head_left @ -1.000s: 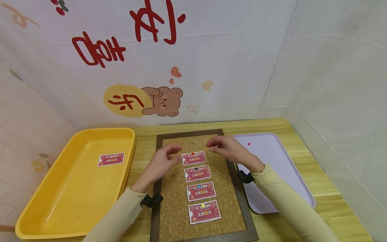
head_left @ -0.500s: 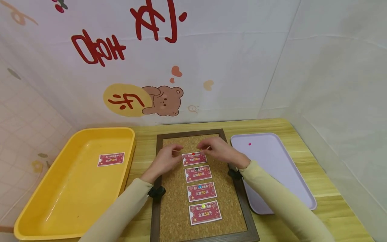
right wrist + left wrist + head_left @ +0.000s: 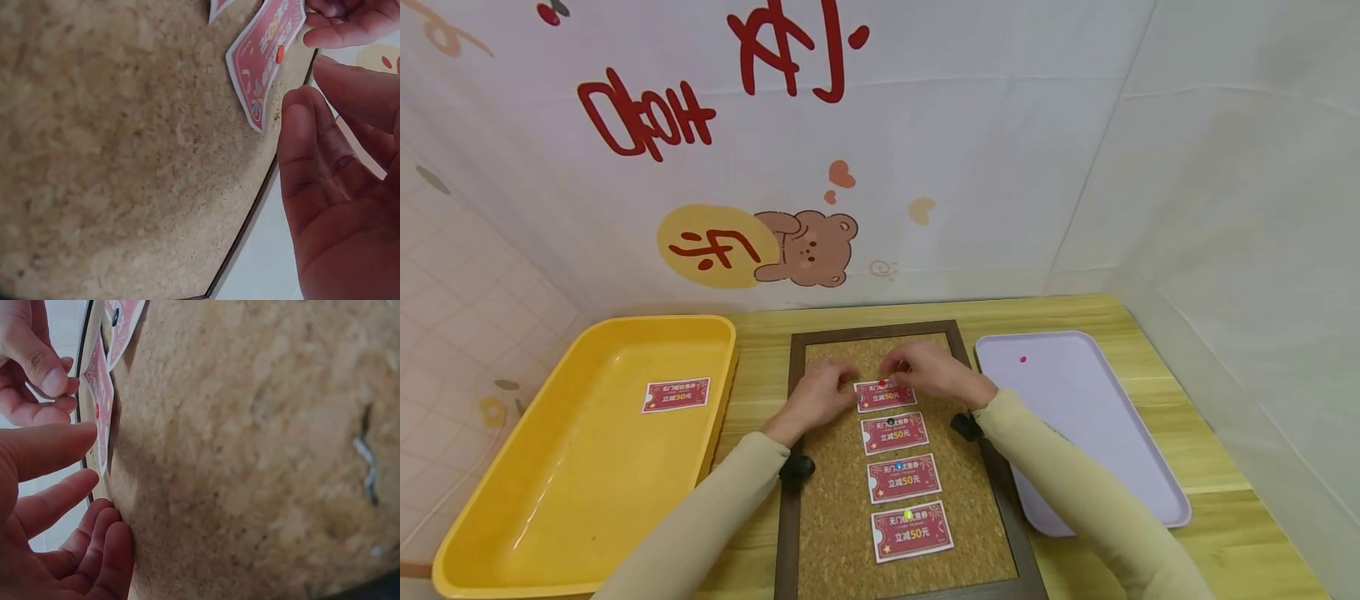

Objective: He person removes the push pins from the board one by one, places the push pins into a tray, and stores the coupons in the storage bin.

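Several red coupons lie in a column on the framed corkboard (image 3: pixel 831 517). A red pushpin (image 3: pixel 882 382) sits at the upper edge of the farthest coupon (image 3: pixel 887 398). Beside that coupon's left end, my left hand (image 3: pixel 820 392) has its thumb and index finger apart, its other fingertips at the cork. My right hand (image 3: pixel 931 368) hovers by the coupon's upper right, fingers loosely bent with nothing seen between them. In the right wrist view the coupon (image 3: pixel 262 69) bows away from the cork, its red pin (image 3: pixel 279 54) standing in it. Black (image 3: pixel 891 422), blue and yellow pins mark the nearer coupons.
A yellow tray (image 3: pixel 727 400) with one loose coupon (image 3: pixel 675 395) stands left of the board. On the right, a lilac tray (image 3: pixel 1075 417) holds one small pink-red pin (image 3: pixel 1023 359). A printed cloth wall (image 3: pixel 970 150) rises behind the wooden table.
My right hand has moved left, from beyond the farthest coupon's right end to over its upper right. The left hand has shifted only slightly, staying by the left end. The coupons keep their places.
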Motion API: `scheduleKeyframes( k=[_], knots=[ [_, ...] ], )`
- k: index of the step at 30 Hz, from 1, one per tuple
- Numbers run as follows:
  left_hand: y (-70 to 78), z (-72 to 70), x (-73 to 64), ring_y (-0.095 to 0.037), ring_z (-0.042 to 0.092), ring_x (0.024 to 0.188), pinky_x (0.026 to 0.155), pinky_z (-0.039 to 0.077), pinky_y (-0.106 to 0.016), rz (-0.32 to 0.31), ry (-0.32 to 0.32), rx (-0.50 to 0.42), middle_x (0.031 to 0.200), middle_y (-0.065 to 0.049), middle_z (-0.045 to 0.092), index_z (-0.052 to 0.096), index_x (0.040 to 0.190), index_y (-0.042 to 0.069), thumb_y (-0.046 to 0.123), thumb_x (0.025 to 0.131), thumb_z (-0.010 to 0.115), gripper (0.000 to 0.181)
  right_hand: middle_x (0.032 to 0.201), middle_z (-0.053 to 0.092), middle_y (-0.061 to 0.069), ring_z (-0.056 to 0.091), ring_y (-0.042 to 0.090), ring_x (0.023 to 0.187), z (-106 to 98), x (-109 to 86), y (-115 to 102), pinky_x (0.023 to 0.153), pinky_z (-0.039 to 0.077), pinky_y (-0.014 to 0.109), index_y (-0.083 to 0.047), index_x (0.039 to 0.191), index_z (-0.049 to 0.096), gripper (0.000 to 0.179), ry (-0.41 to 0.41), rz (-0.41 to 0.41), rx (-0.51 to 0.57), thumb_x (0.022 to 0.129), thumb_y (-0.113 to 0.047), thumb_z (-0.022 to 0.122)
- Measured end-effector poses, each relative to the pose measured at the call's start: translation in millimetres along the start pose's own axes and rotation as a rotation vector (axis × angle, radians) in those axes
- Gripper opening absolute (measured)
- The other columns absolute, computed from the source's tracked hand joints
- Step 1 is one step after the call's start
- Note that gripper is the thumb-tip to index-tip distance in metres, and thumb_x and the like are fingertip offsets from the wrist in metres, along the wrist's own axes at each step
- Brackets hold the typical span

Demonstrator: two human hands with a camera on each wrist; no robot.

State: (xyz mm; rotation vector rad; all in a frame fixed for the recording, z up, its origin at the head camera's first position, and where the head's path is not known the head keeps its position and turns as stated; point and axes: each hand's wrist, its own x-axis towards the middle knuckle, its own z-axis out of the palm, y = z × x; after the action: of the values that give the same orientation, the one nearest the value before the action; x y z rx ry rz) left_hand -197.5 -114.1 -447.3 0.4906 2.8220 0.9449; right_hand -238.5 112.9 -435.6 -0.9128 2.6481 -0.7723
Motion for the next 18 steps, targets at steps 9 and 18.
scheduleKeyframes(
  k=[9,18],
  knots=[
    [3.5,3.0,1.1,-0.027,0.052,0.1,0.091,0.046,-0.046,-0.001,-0.008,0.059,0.106,-0.01,0.061,0.073,0.113,0.003,0.011,0.087,0.08,0.028,0.099,0.073,-0.003,0.063,0.01,0.088,7.1,10.6,4.8,0.082,0.053,0.034,-0.012,0.102,0.078,0.009,-0.035,-0.018,-0.038,0.097,-0.009,0.072],
    [8.8,5.5,0.3,-0.028,0.053,0.103,0.09,0.049,-0.047,-0.046,-0.006,0.104,0.112,-0.011,0.058,0.074,0.113,0.007,0.011,0.084,0.082,0.03,0.088,0.07,-0.006,0.061,0.007,0.078,9.9,15.9,2.1,0.078,0.052,0.031,-0.012,0.099,0.076,0.006,-0.073,-0.016,-0.049,0.096,-0.008,0.073]
  ],
)
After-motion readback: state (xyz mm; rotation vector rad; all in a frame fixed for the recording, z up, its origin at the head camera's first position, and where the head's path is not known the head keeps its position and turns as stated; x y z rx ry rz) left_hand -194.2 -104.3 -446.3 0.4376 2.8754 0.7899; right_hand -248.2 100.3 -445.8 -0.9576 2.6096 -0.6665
